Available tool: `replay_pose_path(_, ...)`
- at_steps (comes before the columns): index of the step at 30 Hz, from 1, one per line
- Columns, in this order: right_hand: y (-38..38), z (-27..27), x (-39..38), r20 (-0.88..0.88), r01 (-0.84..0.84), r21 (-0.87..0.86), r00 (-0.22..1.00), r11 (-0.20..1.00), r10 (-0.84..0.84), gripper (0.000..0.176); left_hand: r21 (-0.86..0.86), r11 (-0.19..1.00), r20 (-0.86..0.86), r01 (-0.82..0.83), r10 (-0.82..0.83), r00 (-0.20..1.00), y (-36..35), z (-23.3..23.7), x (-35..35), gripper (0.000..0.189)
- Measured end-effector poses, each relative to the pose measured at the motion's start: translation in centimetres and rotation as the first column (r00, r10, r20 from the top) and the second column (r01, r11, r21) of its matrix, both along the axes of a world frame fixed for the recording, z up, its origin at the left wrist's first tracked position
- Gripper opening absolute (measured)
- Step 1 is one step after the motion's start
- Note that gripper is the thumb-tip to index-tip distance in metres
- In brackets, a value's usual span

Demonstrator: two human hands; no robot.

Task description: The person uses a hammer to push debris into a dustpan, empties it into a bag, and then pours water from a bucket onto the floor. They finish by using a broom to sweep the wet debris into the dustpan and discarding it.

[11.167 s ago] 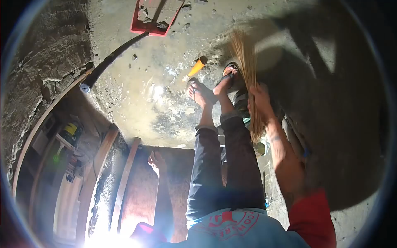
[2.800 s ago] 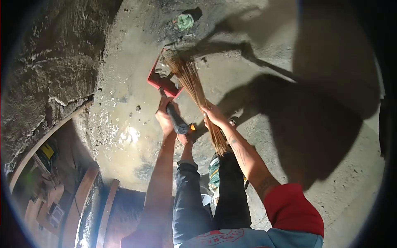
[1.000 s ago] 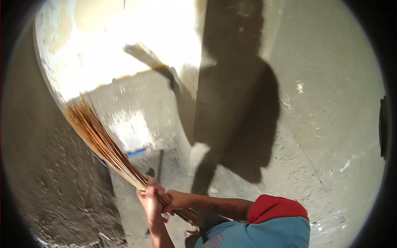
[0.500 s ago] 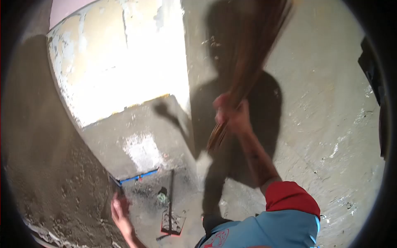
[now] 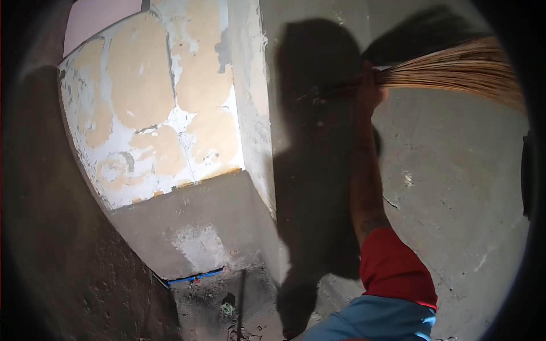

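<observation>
One hand shows: your right hand point(image 5: 369, 94) raised, fingers point(image 5: 367, 79) clenched round the broom point(image 5: 455, 68), its long axis level, bristles fanning rightward before the wall point(image 5: 455, 187); your left hand is out of view.

Bright light hits a patched plaster wall point(image 5: 159, 113), blotched tan and white. Grey concrete below it, a rough grey wall point(image 5: 455, 187) to the right, a blue strip point(image 5: 196, 277) low down, debris on the dark floor point(image 5: 210, 307).

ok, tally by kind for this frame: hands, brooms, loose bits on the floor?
right hand: 1, gripping the broom
stick broom: 1
blue strip at the wall base: 1
green scrap: 1
Total: 4
</observation>
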State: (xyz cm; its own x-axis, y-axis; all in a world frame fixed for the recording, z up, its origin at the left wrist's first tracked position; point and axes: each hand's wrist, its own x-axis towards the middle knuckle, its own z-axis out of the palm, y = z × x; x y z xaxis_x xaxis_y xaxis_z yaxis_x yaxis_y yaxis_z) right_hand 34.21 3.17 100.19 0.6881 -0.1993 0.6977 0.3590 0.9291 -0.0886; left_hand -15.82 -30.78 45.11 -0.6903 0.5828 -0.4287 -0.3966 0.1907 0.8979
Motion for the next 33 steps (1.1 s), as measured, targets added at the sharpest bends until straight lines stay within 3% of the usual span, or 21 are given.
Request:
replay_pose_path(1, 2.5, -0.4, 0.0, -0.03, 0.191, -0.042, 0.981, 0.981, -0.192, 0.018, -0.002, 1.0, 0.01, 0.001, -0.001, 1.0, 0.5, -0.2, 0.3, 0.047)
replay_pose_path(2, 2.6, -0.3, -0.6, -0.031, 0.179, -0.05, 0.983, 0.983, -0.181, 0.018, -0.008, 1.0, 0.019, -0.001, 0.001, 1.0, 0.9, -0.3, 0.4, 0.048)
replay_pose_path(4, -0.4, 0.3, -1.9, 0.069, -0.16, 0.058, 0.985, 0.985, 0.156, 0.018, -0.023, 1.0, 0.035, -0.006, 0.007, 0.999, 1.2, -0.8, 0.8, 0.048)
replay_pose_path(5, -1.3, 0.9, -2.2, 0.142, -0.182, 0.207, 0.978, 0.961, 0.154, 0.026, -0.03, 1.0, 0.049, -0.007, 0.008, 0.999, 1.6, -1.0, 1.0, 0.048)
replay_pose_path(8, -4.3, 1.8, 1.3, 0.169, -0.286, 0.187, 0.952, 0.94, 0.256, 0.017, -0.049, 0.999, 0.087, -0.017, 0.021, 0.996, 1.9, -2.1, 1.1, 0.049)
replay_pose_path(10, -1.5, 1.5, 1.8, 0.189, -0.281, 0.169, 0.95, 0.945, 0.249, 0.016, -0.053, 0.999, 0.094, -0.012, 0.017, 0.995, 1.0, -2.5, 1.8, 0.049)
replay_pose_path(11, 0.2, 1.0, 2.0, 0.197, -0.267, 0.158, 0.952, 0.951, 0.234, 0.016, -0.057, 0.998, 0.118, -0.004, 0.011, 0.993, 2.3, -3.0, 1.2, 0.05)
replay_pose_path(12, 3.1, -0.2, -1.4, 0.078, -0.049, 0.082, 0.996, 0.995, 0.042, 0.016, -0.054, 0.999, 0.128, -0.002, 0.009, 0.992, 2.1, -3.4, 1.1, 0.05)
replay_pose_path(14, 4.5, 0.1, -0.3, 0.065, -0.225, 0.133, 0.974, 0.965, 0.218, 0.017, -0.054, 0.999, 0.145, 0.006, 0.002, 0.989, 1.6, -4.0, 0.7, 0.05)
replay_pose_path(16, 3.3, 0.8, 0.5, 0.033, -0.162, 0.013, 0.986, 0.987, 0.162, 0.015, -0.055, 0.998, 0.15, 0.012, -0.004, 0.989, 0.9, -4.2, 0.6, 0.051)
replay_pose_path(17, 1.0, 1.3, 0.1, 0.035, -0.284, 0.019, 0.959, 0.959, 0.283, 0.014, -0.051, 0.999, 0.158, 0.016, -0.008, 0.987, 0.8, -4.3, 0.5, 0.051)
replay_pose_path(19, -3.1, 2.1, 1.3, 0.116, -0.285, 0.057, 0.954, 0.957, 0.277, 0.014, -0.052, 0.998, 0.178, 0.018, -0.008, 0.984, 0.5, -4.4, 0.7, 0.052)
replay_pose_path(20, -4.8, 2.6, 2.0, 0.213, -0.432, 0.1, 0.889, 0.896, 0.405, 0.014, -0.053, 0.998, 0.184, 0.023, -0.013, 0.983, 0.6, -4.4, 0.7, 0.052)
replay_pose_path(22, -5.9, 2.5, 1.0, -0.001, -0.079, -0.105, 0.997, 0.991, 0.08, 0.014, -0.056, 0.998, 0.198, 0.018, -0.006, 0.98, 0.9, -4.9, 0.7, 0.052)
replay_pose_path(23, -3.0, 2.9, 2.1, 0.133, -0.187, 0.098, 0.976, 0.977, 0.173, 0.016, -0.059, 0.998, 0.207, 0.02, -0.007, 0.978, 1.3, -5.2, 0.7, 0.053)
replay_pose_path(24, 0.5, 2.0, 1.1, 0.164, -0.098, 0.186, 0.984, 0.978, 0.067, 0.01, -0.061, 0.998, 0.216, 0.025, -0.011, 0.976, 1.8, -5.3, 0.7, 0.053)
replay_pose_path(26, 5.1, 0.7, -1.7, -0.049, -0.093, 0.147, 0.994, 0.985, 0.102, 0.011, -0.075, 0.997, 0.222, 0.036, -0.019, 0.975, 2.2, -5.8, 0.4, 0.053)
replay_pose_path(28, 4.9, 1.2, -1.4, 0.007, -0.224, 0.124, 0.974, 0.967, 0.225, 0.011, -0.084, 0.996, 0.25, 0.042, -0.019, 0.968, 2.4, -6.4, 0.4, 0.054)
replay_pose_path(32, -1.0, 2.3, -0.6, 0.106, -0.218, 0.123, 0.973, 0.968, 0.205, 0.013, -0.113, 0.992, 0.294, 0.052, -0.016, 0.956, 1.9, -7.5, 0.3, 0.055)
replay_pose_path(33, -2.5, 2.4, -0.7, 0.172, -0.339, 0.157, 0.934, 0.927, 0.313, 0.013, -0.123, 0.991, 0.299, 0.052, -0.013, 0.954, 1.8, -7.8, 0.1, 0.055)
